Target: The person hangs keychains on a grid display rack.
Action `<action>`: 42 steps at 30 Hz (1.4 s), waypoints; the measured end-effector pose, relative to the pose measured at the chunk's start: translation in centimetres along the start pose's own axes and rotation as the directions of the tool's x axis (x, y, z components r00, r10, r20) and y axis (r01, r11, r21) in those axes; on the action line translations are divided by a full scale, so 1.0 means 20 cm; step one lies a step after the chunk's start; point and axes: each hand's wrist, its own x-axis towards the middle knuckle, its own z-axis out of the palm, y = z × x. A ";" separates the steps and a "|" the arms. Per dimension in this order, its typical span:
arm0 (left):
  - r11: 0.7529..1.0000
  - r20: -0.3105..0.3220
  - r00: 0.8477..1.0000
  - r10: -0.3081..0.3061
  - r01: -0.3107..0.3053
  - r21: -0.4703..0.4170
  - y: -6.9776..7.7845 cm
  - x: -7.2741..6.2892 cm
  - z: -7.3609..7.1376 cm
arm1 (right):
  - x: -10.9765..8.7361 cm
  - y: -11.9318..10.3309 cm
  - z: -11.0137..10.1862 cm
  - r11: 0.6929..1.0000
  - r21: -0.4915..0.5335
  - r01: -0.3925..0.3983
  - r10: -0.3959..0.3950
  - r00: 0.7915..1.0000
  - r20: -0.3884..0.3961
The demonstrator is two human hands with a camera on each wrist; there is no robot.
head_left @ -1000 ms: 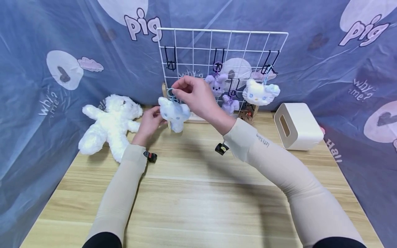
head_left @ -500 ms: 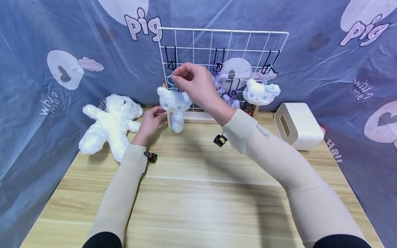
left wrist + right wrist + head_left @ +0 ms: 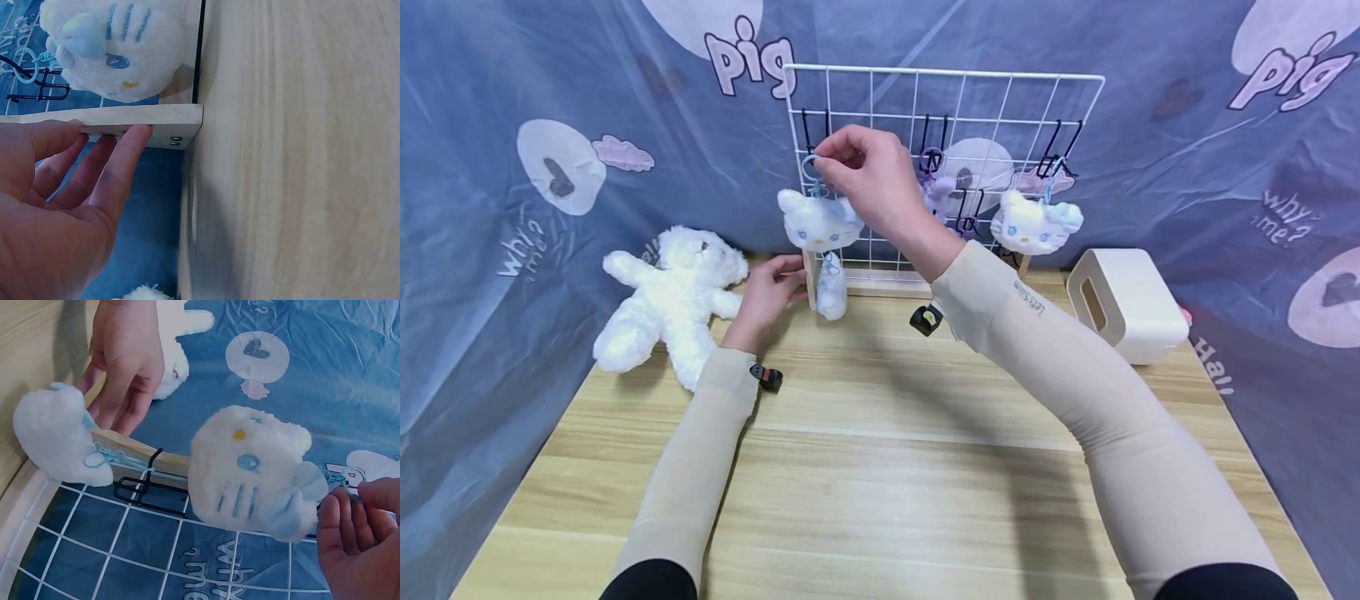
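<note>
My right hand [image 3: 880, 179] pinches a light blue ring [image 3: 809, 169] on a white plush cat-head keychain [image 3: 822, 223]. The head has blue eyes and a blue bow, and dangles before the left side of the white wire rack [image 3: 955, 75]. Low on that side hangs a second white plush keychain [image 3: 831, 292]; in the right wrist view its blue clasp [image 3: 106, 453] lies close to a black hook [image 3: 150, 490]. My left hand [image 3: 769, 296] touches the outer side of the rack's wooden post [image 3: 150, 114], fingertips against it and thumb at its front edge.
Another cat-head keychain [image 3: 1036, 223] hangs at the rack's right, and a purple plush keychain [image 3: 937, 196] hangs mid-rack, partly behind my right wrist. A white plush toy [image 3: 673, 296] lies at left; a white box with a slot [image 3: 1138, 300] stands at right.
My right hand has risen along the rack, lifting the plush cat-head keychain up to the upper left black hook and uncovering the lower plush. The left hand has stayed at the post.
</note>
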 end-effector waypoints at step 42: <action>1.000 0.006 1.000 0.017 -0.017 0.013 -0.01 0.01 0.00 | 0.32 0.24 0.17 0.982 -0.102 -0.156 0.138 0.976 -0.166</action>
